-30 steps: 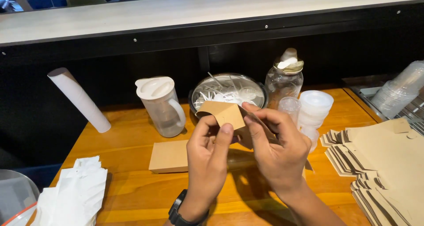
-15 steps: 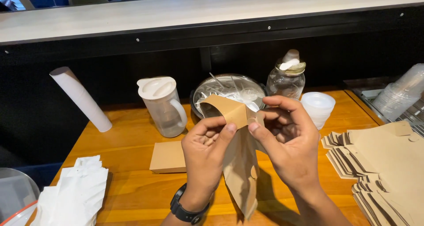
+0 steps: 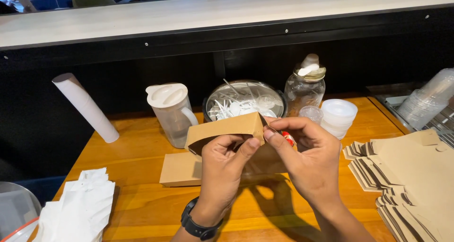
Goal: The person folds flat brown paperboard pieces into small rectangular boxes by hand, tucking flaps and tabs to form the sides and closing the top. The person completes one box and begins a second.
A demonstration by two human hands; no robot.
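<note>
Centrally in the frame, the left hand (image 3: 227, 164) curls its fingers (image 3: 247, 148) narrowly around the lower edge of a brown paper bag (image 3: 227, 127), thumb pressed against its underside. The right hand (image 3: 309, 164) pinches the bag's right corner between thumb and forefinger, fingers closed tight on the paper. The bag is held above the wooden table (image 3: 142, 166), its mouth partly spread, dark inside at the left end. Below it, a flat brown bag (image 3: 179, 168) lies on the table. At lower right sits a fanned stack of flat brown bags (image 3: 406, 171). White paper napkins (image 3: 78, 206) lie lower left; a white paper roll (image 3: 85, 107) leans at upper left.
</note>
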